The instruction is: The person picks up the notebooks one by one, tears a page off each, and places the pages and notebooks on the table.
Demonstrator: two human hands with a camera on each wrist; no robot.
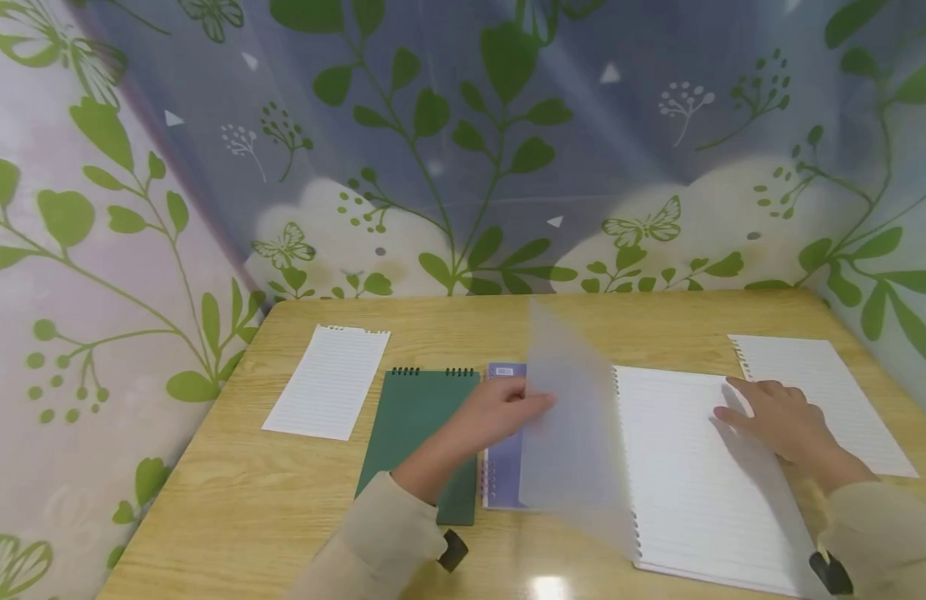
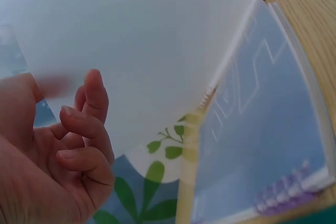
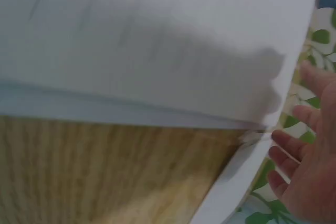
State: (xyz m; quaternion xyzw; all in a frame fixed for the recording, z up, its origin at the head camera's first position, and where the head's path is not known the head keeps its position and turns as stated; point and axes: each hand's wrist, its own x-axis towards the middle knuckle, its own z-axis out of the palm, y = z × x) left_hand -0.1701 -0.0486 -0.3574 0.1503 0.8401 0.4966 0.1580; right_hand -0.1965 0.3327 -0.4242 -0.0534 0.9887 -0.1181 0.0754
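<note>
A ring-bound notebook (image 1: 695,467) lies open with a white lined page up. Its translucent cover (image 1: 575,442) stands raised at the left of the binding. My left hand (image 1: 500,412) pinches the free edge of this cover, thumb on one side and curled fingers on the other; the left wrist view shows the thumb blurred beside the sheet (image 2: 152,51). At the upper right of the page is my right hand (image 1: 788,421), its fingers spread and relaxed. In the right wrist view those fingertips (image 3: 281,140) are close to the page corner.
Under the raised cover lies a smaller blue-purple notebook (image 1: 502,475) with coil binding. Left of it is a dark green top-bound notepad (image 1: 410,425). Torn-out lined sheets lie at far left (image 1: 331,383) and far right (image 1: 838,400). Patterned cloth (image 1: 463,150) hangs behind the wooden table (image 1: 230,500).
</note>
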